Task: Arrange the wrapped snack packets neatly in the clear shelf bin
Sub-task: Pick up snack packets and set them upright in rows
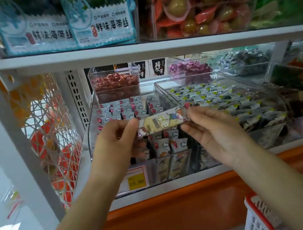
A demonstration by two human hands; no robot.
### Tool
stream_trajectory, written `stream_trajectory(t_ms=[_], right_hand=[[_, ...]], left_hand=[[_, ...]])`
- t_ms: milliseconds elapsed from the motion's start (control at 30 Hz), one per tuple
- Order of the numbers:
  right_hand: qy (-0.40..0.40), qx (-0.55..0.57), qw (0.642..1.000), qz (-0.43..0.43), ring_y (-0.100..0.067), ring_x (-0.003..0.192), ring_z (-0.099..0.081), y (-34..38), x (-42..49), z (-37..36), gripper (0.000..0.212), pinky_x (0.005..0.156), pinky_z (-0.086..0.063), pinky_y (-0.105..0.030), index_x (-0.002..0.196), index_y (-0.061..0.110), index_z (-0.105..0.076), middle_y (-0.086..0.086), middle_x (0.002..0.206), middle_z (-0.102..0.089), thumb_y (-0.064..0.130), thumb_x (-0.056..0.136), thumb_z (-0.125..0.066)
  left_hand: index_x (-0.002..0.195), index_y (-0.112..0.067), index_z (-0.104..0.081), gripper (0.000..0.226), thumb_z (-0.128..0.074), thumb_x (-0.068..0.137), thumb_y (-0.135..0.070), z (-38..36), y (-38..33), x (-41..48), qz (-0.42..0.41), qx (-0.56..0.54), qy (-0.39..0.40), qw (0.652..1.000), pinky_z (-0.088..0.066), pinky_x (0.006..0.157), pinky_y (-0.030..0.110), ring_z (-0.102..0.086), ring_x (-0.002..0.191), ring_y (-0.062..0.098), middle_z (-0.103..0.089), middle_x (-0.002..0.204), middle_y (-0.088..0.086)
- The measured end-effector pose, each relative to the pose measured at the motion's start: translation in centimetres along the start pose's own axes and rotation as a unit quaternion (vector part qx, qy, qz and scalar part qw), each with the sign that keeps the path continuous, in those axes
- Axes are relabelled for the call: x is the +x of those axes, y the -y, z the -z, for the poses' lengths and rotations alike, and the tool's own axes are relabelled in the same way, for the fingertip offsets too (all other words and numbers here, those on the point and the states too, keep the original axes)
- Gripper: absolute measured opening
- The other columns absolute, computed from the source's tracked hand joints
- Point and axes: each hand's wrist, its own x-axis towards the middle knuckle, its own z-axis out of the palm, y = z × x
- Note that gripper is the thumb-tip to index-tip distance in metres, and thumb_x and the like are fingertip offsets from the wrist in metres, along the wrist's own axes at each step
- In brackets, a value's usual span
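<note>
A long wrapped snack packet (162, 121) with cartoon print is held level above the clear shelf bin (95, 111). My left hand (117, 139) pinches its left end between thumb and fingers. My right hand (212, 127) pinches its right end with the fingertips, the other fingers loosely stretched. Inside the bin stand rows of small grey-white packets (124, 109) with red marks, upright and side by side. More of these packets (172, 147) stand at the bin's front, partly hidden by my hands.
A second clear bin (221, 93) of green-and-white packets sits to the right. A small clear box of red sweets (115, 83) stands behind. A yellow price tag (136, 181) hangs on the bin's front. A white wire rack (51, 129) is left, a red-rimmed basket (258, 216) lower right.
</note>
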Motion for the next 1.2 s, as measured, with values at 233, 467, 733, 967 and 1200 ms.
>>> stream_trajectory(t_ms=[233,467,733,967,1200], right_hand=[[0.034,0.008,0.999,-0.016,-0.019,0.066,-0.071,0.1,0.3,0.4,0.033,0.059,-0.056,-0.019,0.093,-0.003,-0.063,-0.012,0.077,-0.073,-0.005,0.06,-0.062],[-0.018,0.036,0.999,-0.016,-0.019,0.067,-0.071,0.1,0.5,0.5,0.019,0.056,-0.055,-0.02,0.089,-0.003,-0.063,-0.015,0.081,-0.071,-0.016,0.08,-0.053],[0.009,-0.069,0.996,0.055,-0.015,0.063,-0.067,-0.3,0.2,0.2,0.012,0.061,-0.057,-0.027,0.068,0.009,-0.064,-0.002,0.068,-0.065,0.019,0.069,-0.07],[0.007,-0.141,0.985,0.101,-0.021,0.074,-0.07,-0.8,0.3,0.0,0.009,0.068,-0.058,-0.03,0.08,0.001,-0.06,-0.017,0.086,-0.065,0.004,0.076,-0.068],[0.067,-0.261,0.955,0.123,-0.019,0.093,-0.069,-1.2,0.0,-0.2,0.018,0.08,-0.057,-0.036,0.092,0.015,-0.065,-0.01,0.103,-0.068,-0.001,0.085,-0.06]], left_hand=[[0.092,-0.006,-0.052,0.029,-0.05,0.091,-0.035,0.4,0.7,0.7,0.056,-0.073,0.026,0.995,-0.048,0.047,0.023,-0.054,0.046,0.014,-0.056,0.049,-0.001],[0.101,-0.004,-0.055,0.016,-0.052,0.086,0.001,0.7,0.1,0.7,0.109,-0.288,0.075,0.948,-0.052,0.054,0.014,-0.063,0.054,0.007,-0.055,0.078,0.007],[0.094,-0.009,-0.058,0.016,-0.055,0.085,0.004,1.2,0.6,0.6,0.003,-0.17,0.061,0.984,-0.054,0.061,0.018,-0.068,0.066,0.015,-0.06,0.069,-0.005],[0.083,-0.015,-0.065,0.015,-0.064,0.078,-0.03,1.1,0.2,0.2,0.014,-0.124,0.051,0.991,-0.057,0.069,0.027,-0.07,0.078,0.019,-0.071,0.08,0.0],[0.098,-0.019,-0.062,0.017,-0.066,0.082,-0.022,1.1,-0.2,-0.1,-0.028,-0.022,0.015,0.999,-0.045,0.051,0.008,-0.067,0.068,0.005,-0.067,0.09,0.003]])
